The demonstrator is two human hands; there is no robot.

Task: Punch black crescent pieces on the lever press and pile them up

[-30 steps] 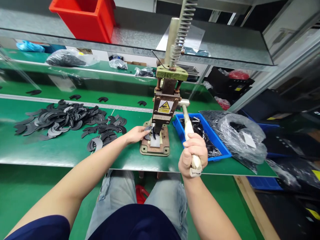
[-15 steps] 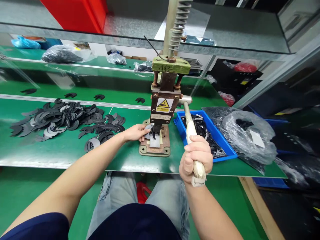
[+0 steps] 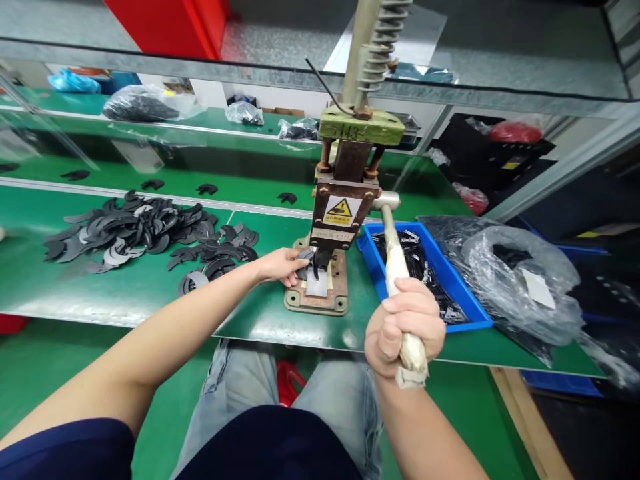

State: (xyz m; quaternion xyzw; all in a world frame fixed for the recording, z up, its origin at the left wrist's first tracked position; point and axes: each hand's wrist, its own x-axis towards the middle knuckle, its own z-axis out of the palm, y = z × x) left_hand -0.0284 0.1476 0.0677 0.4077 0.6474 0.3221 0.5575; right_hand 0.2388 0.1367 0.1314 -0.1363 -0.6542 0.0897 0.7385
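A hand press (image 3: 339, 207) with a yellow warning label stands at the middle of the green bench. My left hand (image 3: 283, 265) pinches a dark curved piece (image 3: 304, 264) at the left side of the press base, under the ram. Part of that piece is hidden by my fingers and the ram. A light metal plate (image 3: 317, 283) lies on the base in front. My right hand (image 3: 406, 325) is wrapped round the taped press lever (image 3: 395, 257), its fingers closed. Left of the press lies a large pile of dark curved pieces (image 3: 135, 230).
A blue tray (image 3: 470, 303) of small black parts sits right of the press, beside clear plastic bags (image 3: 520, 280). Single dark pieces (image 3: 287, 198) lie along the strip behind. A metal shelf (image 3: 280, 73) with a red bin (image 3: 175, 27) crosses above.
The whole view has shifted, so the bench and press appear farther right. Both hands keep their holds; the lever and the curved piece show no clear movement relative to the press.
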